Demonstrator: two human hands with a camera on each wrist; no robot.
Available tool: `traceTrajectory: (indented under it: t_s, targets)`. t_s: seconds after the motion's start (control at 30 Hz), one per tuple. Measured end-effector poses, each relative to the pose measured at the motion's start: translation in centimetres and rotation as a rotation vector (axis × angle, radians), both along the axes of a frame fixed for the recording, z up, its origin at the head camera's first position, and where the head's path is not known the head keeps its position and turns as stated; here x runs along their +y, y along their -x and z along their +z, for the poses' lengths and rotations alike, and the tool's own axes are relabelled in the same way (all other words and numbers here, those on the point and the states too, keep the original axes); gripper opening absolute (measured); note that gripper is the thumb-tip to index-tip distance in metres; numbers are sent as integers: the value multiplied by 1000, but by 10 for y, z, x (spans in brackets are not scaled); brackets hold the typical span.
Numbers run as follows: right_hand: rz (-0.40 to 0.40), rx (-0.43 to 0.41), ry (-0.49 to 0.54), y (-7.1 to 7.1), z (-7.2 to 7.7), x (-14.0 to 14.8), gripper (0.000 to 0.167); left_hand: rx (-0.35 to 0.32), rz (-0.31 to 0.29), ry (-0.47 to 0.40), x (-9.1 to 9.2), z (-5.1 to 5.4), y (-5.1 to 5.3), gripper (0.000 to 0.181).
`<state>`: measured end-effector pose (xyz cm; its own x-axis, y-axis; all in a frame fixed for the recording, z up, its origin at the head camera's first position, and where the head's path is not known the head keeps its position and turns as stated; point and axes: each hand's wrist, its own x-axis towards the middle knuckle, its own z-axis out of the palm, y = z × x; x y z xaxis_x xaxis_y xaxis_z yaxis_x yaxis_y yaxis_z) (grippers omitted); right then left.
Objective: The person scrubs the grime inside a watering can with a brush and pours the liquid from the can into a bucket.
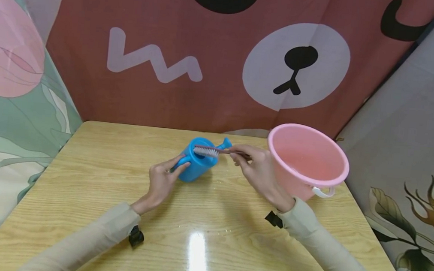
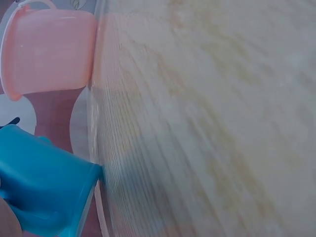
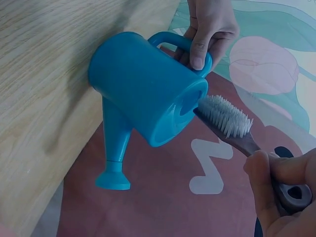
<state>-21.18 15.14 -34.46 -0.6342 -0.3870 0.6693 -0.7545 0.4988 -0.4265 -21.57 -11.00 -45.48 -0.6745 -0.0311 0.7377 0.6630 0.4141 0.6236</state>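
A blue watering can (image 1: 194, 168) is held tilted over the table, its sprinkler spout (image 3: 113, 177) on the far side from the handle. My left hand (image 1: 160, 182) grips the can's handle (image 3: 173, 40). In my right hand (image 1: 256, 169) is a scrub brush (image 3: 237, 131) with white bristles and a dark handle, pinched between thumb and fingers. The bristle head lies right at the can's top opening (image 3: 190, 103); whether it touches the rim I cannot tell. In the left wrist view, the watering can (image 2: 44, 182) shows at the lower left, with little of the hand visible.
A pink bucket (image 1: 308, 154) with a white handle bracket (image 1: 323, 192) stands at the table's back right, beside my right forearm. The wooden table (image 1: 122, 153) meets a reddish cloth backdrop (image 1: 146, 103) printed with a bear face.
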Motion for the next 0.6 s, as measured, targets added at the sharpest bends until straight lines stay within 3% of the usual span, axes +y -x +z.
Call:
traceTrajectory:
  t_s: [0.37,0.6]
  targets:
    - [34,34,91,1,1,-2,10,0,-1,0,0,0,-1,32]
    - [-6,37,0,-1,4,-3,11,24,-2,3,0,0,0,32]
